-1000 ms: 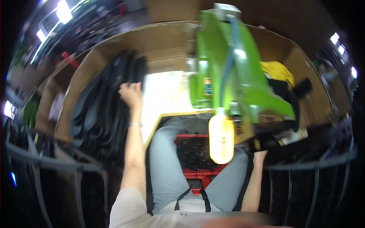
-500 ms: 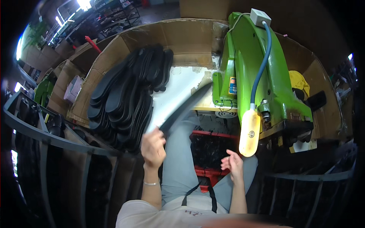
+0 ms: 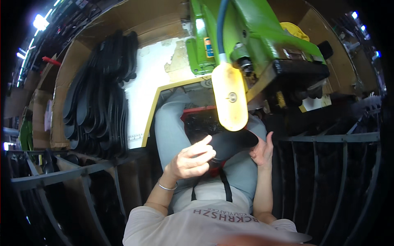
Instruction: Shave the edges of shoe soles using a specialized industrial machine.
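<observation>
Head view has the black sole-shaped piece (image 3: 236, 144) crosswise above the lap (image 3: 240, 176), its long axis rising rightward, left hand (image 3: 191, 160) at one end (gripping or merely touching, I cannot tell), right hand (image 3: 262, 152), thumb splayed, at the other.

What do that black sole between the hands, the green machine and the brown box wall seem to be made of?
Black sole: perhaps rubber or foam, smooth, dark and fairly dull; the look can't settle which.
Green machine: probably painted metal; its glossy coat throws bright highlights.
Brown box wall: likely cardboard, judging by its dull, papery face.
</observation>
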A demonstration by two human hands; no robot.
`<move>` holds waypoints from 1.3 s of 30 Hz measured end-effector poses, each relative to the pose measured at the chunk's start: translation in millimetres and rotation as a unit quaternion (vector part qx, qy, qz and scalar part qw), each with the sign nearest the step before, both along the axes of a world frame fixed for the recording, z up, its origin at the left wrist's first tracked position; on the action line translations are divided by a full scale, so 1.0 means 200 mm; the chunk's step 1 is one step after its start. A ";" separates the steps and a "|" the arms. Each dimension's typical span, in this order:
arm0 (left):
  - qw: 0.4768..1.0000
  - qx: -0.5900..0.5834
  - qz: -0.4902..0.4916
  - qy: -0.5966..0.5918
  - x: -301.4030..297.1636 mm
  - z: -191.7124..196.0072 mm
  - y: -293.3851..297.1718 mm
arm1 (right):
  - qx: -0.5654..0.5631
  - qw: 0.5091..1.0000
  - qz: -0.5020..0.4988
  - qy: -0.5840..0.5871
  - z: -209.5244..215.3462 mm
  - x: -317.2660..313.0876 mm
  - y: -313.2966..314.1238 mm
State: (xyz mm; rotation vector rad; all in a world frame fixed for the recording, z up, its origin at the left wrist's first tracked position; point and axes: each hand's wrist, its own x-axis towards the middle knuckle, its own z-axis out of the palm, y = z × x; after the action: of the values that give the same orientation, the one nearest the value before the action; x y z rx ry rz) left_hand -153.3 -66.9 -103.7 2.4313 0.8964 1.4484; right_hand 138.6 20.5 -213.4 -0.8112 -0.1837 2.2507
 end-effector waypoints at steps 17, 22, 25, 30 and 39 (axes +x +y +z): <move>0.814 -0.398 0.162 -0.390 0.49 -0.12 0.29 | 0.188 0.965 -0.050 -0.175 -0.01 -0.15 -0.53; 0.858 -0.423 0.193 -0.220 0.44 -0.12 0.39 | 0.197 0.968 -0.009 -0.153 0.06 -0.26 -0.61; 0.870 -0.360 0.195 -0.273 0.45 -0.19 0.36 | 0.216 0.958 -0.005 -0.190 0.10 -0.22 -0.63; 0.753 -0.464 0.008 -0.467 0.40 -0.26 0.27 | 0.218 0.935 -0.056 -0.275 0.20 -0.10 -0.66; 0.749 -0.425 0.003 -0.508 0.38 -0.27 0.29 | 0.292 0.852 -0.159 -0.404 0.42 0.05 -0.46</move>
State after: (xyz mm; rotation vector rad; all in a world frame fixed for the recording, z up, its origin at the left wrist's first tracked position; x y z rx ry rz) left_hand -77.4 -8.3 -157.7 0.7689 0.9185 1.5328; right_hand 148.9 -71.5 -129.0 -1.2693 -0.9921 1.2982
